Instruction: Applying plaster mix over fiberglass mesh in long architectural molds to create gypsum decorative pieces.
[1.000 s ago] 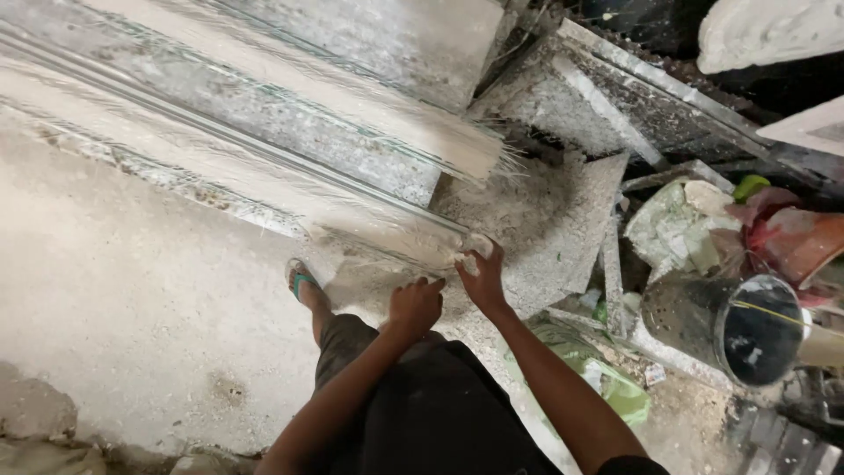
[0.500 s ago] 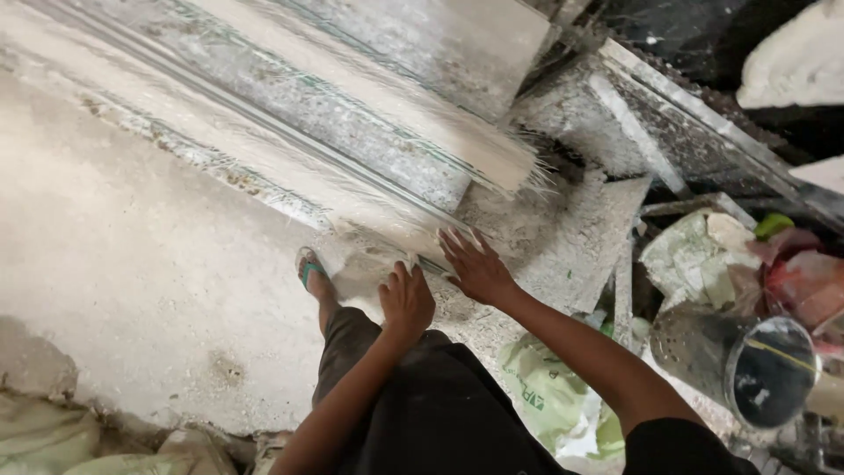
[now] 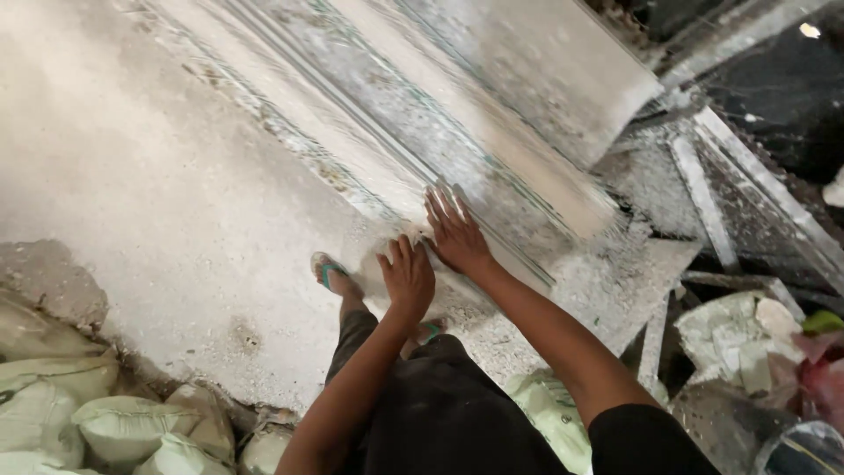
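Note:
Long white plaster moulding strips [image 3: 413,132] lie side by side on the dusty floor, running from upper left to lower right. My right hand [image 3: 454,233] rests flat, fingers spread, on the near end of one strip. My left hand [image 3: 407,274] presses with curled fingers on the same end, just below and left of the right hand. My foot in a green sandal [image 3: 327,271] stands beside the strip's end.
Pale filled sacks [image 3: 105,422] are stacked at the lower left. Broken plaster slabs and rubble [image 3: 694,229] lie to the right, with crumpled bags [image 3: 738,339] and a metal bucket rim [image 3: 804,453] at the lower right. Dusty concrete floor [image 3: 132,193] spreads to the left.
The view has swung so the strips now fill the upper middle. Both hands have slid further up onto the strip's end, the right hand flattening with fingers spread.

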